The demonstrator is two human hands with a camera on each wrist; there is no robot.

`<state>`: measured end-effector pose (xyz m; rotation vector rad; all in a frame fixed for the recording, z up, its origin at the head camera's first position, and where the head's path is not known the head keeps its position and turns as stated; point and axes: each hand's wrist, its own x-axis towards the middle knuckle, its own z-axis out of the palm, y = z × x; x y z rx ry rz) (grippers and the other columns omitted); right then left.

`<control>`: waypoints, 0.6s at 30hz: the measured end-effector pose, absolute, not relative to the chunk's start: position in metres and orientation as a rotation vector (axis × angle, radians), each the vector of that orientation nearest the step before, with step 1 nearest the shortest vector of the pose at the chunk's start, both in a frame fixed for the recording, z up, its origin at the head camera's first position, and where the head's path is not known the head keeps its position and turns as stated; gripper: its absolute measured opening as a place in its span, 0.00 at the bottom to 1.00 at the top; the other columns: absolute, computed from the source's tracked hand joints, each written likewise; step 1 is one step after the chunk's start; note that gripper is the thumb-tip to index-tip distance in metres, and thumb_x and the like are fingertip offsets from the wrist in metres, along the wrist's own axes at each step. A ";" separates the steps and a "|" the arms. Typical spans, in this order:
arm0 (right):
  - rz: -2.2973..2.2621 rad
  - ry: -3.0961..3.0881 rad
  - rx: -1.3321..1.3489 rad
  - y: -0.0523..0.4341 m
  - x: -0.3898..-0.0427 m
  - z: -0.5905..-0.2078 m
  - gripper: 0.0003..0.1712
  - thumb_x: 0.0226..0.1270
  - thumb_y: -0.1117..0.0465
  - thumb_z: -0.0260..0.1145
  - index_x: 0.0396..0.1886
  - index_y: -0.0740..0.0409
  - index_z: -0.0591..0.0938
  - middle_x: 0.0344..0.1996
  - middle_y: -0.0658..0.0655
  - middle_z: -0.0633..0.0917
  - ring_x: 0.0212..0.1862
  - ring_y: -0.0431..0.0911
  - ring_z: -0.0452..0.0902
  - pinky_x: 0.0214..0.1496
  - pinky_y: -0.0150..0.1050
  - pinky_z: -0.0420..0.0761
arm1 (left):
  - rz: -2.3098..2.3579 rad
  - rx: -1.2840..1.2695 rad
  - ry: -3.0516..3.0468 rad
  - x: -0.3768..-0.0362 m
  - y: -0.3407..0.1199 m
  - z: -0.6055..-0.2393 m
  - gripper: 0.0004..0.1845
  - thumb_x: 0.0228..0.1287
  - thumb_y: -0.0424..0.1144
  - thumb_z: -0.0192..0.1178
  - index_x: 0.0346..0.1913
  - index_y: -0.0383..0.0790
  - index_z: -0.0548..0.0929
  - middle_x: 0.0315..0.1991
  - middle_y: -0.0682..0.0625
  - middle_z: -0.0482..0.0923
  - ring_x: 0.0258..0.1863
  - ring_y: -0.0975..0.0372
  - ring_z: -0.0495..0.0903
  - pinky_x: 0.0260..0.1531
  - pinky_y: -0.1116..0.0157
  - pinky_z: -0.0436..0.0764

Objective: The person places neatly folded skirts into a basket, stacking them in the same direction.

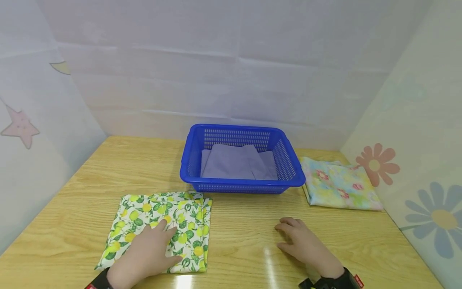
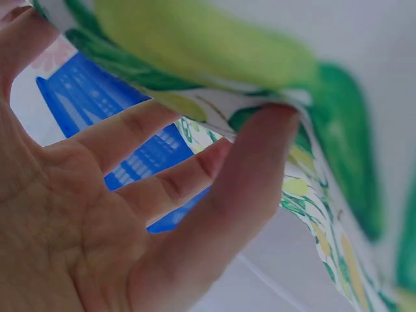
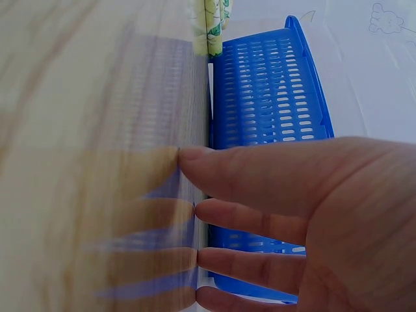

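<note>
My left hand (image 1: 146, 251) rests on a folded cloth (image 1: 193, 237) printed with lemons and green leaves, at the left of the table. Its fingers are spread and loosely bent; in the left wrist view the thumb (image 2: 224, 208) touches the lemon-print fabric (image 2: 214, 45). To the right, my right hand (image 1: 301, 243) holds nothing. Its fingertips and thumb tip touch the wooden tabletop (image 3: 84, 97), with the fingers apart in the right wrist view.
A blue perforated basket (image 1: 242, 182) stands at the back centre, with folded purple-grey cloth (image 1: 232, 162) inside. Right of it lies a folded pastel floral cloth (image 1: 341, 184), close to the right wall panel (image 1: 415, 132). A pale sheet (image 1: 223, 80) closes off the back.
</note>
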<state>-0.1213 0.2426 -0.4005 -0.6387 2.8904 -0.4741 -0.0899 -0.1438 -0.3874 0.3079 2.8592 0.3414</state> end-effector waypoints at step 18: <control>-0.495 2.868 -0.632 0.231 -0.123 -0.401 0.23 0.55 0.57 0.72 0.50 0.57 0.81 0.54 0.60 0.77 0.55 0.58 0.72 0.51 0.51 0.77 | 0.276 0.585 2.794 -0.083 -0.088 -0.389 0.39 0.51 0.63 0.64 0.59 0.38 0.77 0.55 0.40 0.71 0.45 0.43 0.75 0.34 0.49 0.80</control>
